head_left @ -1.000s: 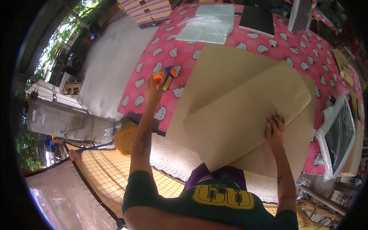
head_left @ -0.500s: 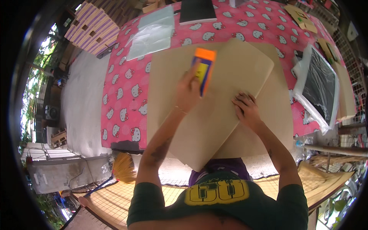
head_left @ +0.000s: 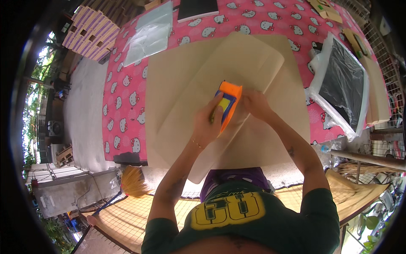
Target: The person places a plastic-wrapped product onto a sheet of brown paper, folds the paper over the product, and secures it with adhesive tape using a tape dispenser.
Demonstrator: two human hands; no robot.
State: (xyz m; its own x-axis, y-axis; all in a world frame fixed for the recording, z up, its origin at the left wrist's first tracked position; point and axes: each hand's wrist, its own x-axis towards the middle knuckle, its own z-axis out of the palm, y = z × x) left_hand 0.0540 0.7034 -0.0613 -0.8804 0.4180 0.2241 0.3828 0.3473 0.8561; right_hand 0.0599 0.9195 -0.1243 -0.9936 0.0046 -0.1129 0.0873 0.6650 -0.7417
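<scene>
A slim box-shaped thing in orange, blue and yellow (head_left: 230, 89) is gripped by my left hand (head_left: 206, 122), fingers closed round its near part. My right hand (head_left: 256, 103) is close beside its orange end, the fingers curled together; whether anything is pinched in them is hidden. Under both hands lies a long tan sheet of cardboard (head_left: 182, 112) with rounded corners, set at a slant. It rests on a larger brown sheet (head_left: 289, 84), and its near corner sticks out past the table edge.
A pink patterned cloth (head_left: 120, 99) covers the table. Clear plastic sleeves (head_left: 148, 40) and a black flat panel (head_left: 198, 9) lie at the far side. To the right is a plastic-wrapped framed panel (head_left: 343, 86) beside cardboard strips (head_left: 376, 95). A broom (head_left: 133, 182) stands front left.
My left hand has brought the orange and blue thing nearer and turned it. My right hand has left the cardboard's right edge and moved up beside it. The whole view has shifted slightly.
</scene>
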